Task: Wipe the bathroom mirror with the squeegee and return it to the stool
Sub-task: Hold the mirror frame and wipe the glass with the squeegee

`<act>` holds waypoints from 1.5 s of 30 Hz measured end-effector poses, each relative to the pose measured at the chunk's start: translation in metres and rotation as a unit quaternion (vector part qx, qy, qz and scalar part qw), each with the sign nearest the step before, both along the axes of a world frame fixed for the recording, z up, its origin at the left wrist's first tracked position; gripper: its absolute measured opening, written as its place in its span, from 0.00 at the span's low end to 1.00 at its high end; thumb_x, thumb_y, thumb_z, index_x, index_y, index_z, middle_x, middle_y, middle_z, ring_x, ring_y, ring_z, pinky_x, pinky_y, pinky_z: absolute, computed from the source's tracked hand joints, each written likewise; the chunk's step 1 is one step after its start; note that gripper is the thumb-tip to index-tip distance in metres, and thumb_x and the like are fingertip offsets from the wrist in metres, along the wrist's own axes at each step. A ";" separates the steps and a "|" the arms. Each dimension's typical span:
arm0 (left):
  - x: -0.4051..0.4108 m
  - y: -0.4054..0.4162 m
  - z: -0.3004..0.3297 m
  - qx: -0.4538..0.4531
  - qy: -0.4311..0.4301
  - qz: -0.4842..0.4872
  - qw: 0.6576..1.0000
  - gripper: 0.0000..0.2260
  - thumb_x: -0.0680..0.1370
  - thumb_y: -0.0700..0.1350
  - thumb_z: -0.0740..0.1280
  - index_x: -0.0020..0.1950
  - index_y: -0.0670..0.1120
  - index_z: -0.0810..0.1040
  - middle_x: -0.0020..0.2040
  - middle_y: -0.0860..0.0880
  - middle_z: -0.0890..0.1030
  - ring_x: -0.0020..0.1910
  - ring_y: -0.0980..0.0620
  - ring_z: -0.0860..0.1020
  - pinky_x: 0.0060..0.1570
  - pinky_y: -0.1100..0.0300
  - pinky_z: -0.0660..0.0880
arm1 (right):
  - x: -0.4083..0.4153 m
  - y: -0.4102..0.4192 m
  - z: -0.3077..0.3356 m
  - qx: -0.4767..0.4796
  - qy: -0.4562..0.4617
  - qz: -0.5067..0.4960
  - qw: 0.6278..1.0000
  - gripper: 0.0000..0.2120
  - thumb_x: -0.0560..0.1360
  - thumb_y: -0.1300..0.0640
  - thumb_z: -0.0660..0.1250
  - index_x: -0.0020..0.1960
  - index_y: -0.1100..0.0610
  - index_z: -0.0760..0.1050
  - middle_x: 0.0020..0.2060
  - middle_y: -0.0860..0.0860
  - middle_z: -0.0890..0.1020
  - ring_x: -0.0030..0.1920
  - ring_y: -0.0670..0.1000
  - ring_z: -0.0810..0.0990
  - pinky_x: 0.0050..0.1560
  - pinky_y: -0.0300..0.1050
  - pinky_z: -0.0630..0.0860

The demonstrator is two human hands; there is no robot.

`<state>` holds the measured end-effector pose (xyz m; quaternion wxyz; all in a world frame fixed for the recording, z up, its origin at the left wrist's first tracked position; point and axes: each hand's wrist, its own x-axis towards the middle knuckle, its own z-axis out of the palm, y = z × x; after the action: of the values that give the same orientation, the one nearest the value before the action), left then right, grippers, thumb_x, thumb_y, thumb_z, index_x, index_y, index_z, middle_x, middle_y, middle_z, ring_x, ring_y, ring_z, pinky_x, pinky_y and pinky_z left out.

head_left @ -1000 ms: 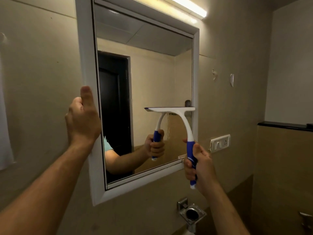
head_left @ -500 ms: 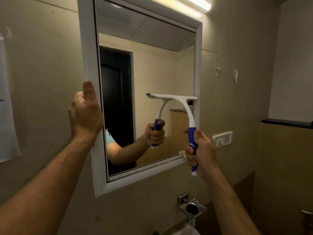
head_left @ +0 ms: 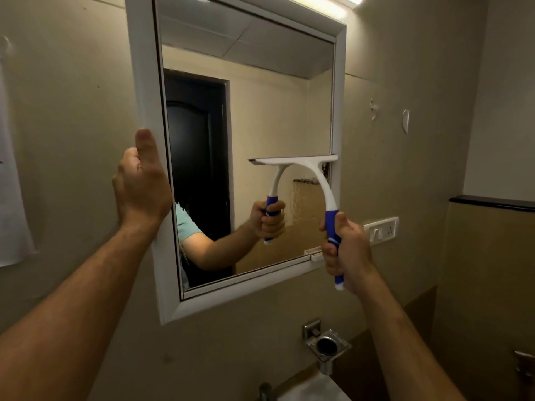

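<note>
The white-framed bathroom mirror (head_left: 139, 82) hangs on the beige wall in front of me. My right hand (head_left: 348, 250) grips the blue handle of the white squeegee (head_left: 323, 183). Its blade lies level against the glass at the lower right, one end touching the right side of the frame. My left hand (head_left: 142, 183) holds the mirror's left frame edge, thumb pointing up along the front. The glass reflects the squeegee, an arm and a dark door. No stool is in view.
Right of the mirror is a white switch plate (head_left: 380, 230). A square metal holder (head_left: 328, 344) sticks out of the wall below, above a tap (head_left: 265, 390) and basin (head_left: 315, 389). White cloth (head_left: 11, 198) hangs at far left. A black ledge (head_left: 492, 202) runs at right.
The squeegee blade has moved a little way up the glass near the right frame edge. My left hand has stayed on the left frame edge.
</note>
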<state>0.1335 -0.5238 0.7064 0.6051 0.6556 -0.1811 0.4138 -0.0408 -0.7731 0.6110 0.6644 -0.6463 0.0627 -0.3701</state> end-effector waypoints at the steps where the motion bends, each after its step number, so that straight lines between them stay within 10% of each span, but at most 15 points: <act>1: 0.000 0.000 0.000 0.000 0.002 0.001 1.000 0.29 0.78 0.67 0.44 0.40 0.45 0.70 0.33 0.53 0.70 0.37 0.47 0.69 0.38 0.58 0.59 | 0.000 0.001 -0.009 0.006 0.004 0.006 1.000 0.22 0.81 0.41 0.50 0.46 0.56 0.74 0.23 0.47 0.69 0.21 0.46 0.64 0.20 0.38 0.63; 29: -0.004 0.000 0.000 -0.013 0.020 -0.021 1.000 0.28 0.77 0.68 0.44 0.44 0.47 0.72 0.40 0.48 0.74 0.40 0.49 0.70 0.40 0.59 0.61 | -0.021 0.014 -0.052 0.012 0.071 -0.024 0.997 0.22 0.81 0.41 0.50 0.46 0.56 0.73 0.22 0.46 0.70 0.20 0.45 0.65 0.20 0.38 0.63; 45: -0.008 -0.001 -0.006 -0.020 0.006 -0.032 0.999 0.17 0.80 0.64 0.47 0.37 0.58 0.64 0.34 0.61 0.66 0.31 0.72 0.68 0.33 0.66 0.56 | -0.020 0.019 -0.082 0.047 0.085 -0.014 0.995 0.21 0.81 0.43 0.50 0.47 0.58 0.72 0.24 0.48 0.70 0.21 0.46 0.64 0.21 0.38 0.63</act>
<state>0.1251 -0.5251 0.7004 0.6323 0.6398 -0.1898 0.3935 -0.0607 -0.7544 0.5293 0.6808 -0.6428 0.1449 -0.3200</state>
